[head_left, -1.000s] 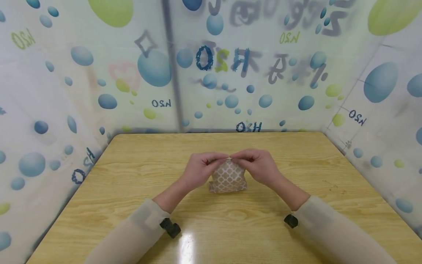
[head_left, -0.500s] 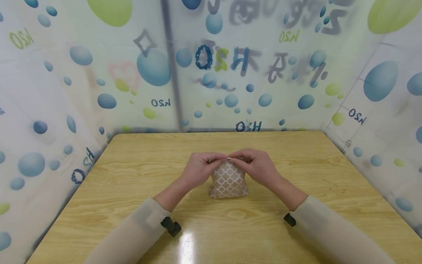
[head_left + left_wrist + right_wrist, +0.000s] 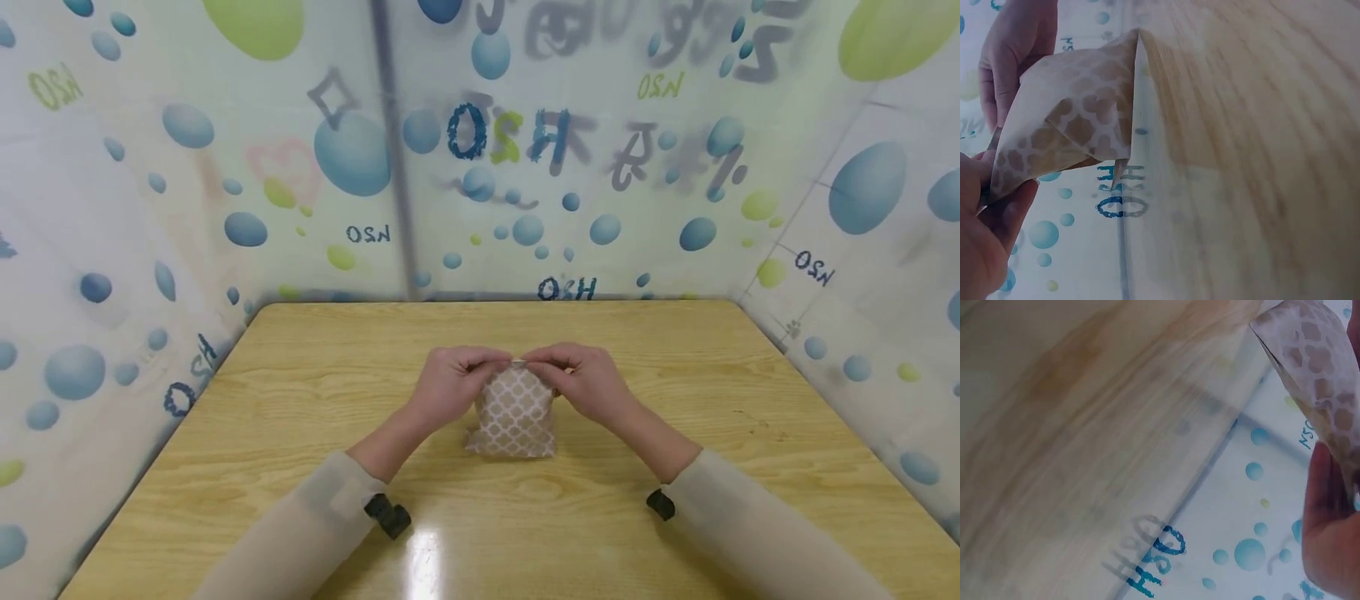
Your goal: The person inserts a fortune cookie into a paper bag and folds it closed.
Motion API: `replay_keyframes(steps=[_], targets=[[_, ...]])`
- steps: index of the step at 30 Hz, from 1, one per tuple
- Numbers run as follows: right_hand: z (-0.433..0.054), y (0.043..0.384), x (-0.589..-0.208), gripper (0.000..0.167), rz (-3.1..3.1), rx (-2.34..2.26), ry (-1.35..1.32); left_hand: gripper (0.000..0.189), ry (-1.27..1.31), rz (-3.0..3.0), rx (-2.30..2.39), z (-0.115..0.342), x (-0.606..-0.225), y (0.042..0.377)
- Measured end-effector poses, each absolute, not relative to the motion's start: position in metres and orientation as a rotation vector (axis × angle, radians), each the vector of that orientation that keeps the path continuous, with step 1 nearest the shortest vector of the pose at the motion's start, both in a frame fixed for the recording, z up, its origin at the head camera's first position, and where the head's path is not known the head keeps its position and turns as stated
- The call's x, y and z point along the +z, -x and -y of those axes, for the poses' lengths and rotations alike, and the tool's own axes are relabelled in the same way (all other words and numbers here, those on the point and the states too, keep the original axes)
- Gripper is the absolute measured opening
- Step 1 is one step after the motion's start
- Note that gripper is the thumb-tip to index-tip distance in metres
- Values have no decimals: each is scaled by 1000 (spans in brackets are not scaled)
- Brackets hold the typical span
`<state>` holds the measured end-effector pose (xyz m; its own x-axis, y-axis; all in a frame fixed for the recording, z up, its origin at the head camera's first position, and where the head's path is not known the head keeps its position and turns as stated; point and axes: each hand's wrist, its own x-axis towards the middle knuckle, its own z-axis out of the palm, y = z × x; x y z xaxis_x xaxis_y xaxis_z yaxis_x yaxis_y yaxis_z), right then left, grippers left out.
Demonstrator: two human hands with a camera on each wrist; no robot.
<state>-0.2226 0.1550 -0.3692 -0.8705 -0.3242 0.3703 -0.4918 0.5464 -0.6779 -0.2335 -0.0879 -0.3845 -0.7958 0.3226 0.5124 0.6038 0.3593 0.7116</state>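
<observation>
Between both hands hangs a small tan paper bag [image 3: 516, 414] with a white lattice pattern, its bottom edge toward me. My left hand [image 3: 450, 385] pinches the bag's top edge from the left, thumb and fingers together. From the right, my right hand [image 3: 588, 379] pinches the same top edge, its fingertips close to the left ones. In the left wrist view the bag [image 3: 1079, 106] looks puffed out, with a folded flap at its lower end. The right wrist view shows the bag [image 3: 1319, 369] only in part. What is inside the bag is hidden.
A wood-grain table [image 3: 315, 367] spreads beneath the hands, glossy near its front. Curtain-like walls [image 3: 480, 233] with blue and green bubble prints enclose its back and sides. Dark wrist devices [image 3: 387, 516] sit by both sleeves.
The lower part of the bag has swung toward me and slightly left, so more of its patterned face shows. Both hands keep their pinch, with small fingertip shifts along the top edge.
</observation>
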Motion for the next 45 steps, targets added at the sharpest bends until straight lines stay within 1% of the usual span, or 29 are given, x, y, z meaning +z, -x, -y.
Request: replay_keyframes(steps=[3,6,9,12,17,20,25,28,33,38,41,45], targets=[[-158,223,-369,18,2620,1288,-655,14,830,2329,-1368,89,-385,233],[-159,223,-369,17,2597,1251,-656,16,818,2362,-1433,90,-384,233],[-161,224,-367,16,2594,1257,-620,18,734,2399,-1601,93,-385,234],[-163,226,-367,19,2635,1373,-585,18,659,2393,-1691,95,-385,235],[-171,229,-369,23,2696,1573,-497,14,664,2349,-1578,98,-382,235],[-175,230,-369,21,2701,1563,-456,13,664,2354,-1569,99,-383,236],[-178,234,-366,20,2700,1491,-423,16,561,2416,-1804,102,-387,240],[-182,237,-367,24,2721,1580,-437,17,491,2422,-1892,106,-389,241],[-189,241,-367,31,2746,1743,-469,17,506,2415,-1862,108,-386,241],[-188,241,-362,24,2811,1585,-458,15,545,2438,-1764,106,-385,243],[-186,243,-359,21,2845,1507,-436,15,530,2458,-1799,105,-386,246],[-187,248,-358,22,2867,1611,-393,16,467,2467,-1927,106,-388,251]])
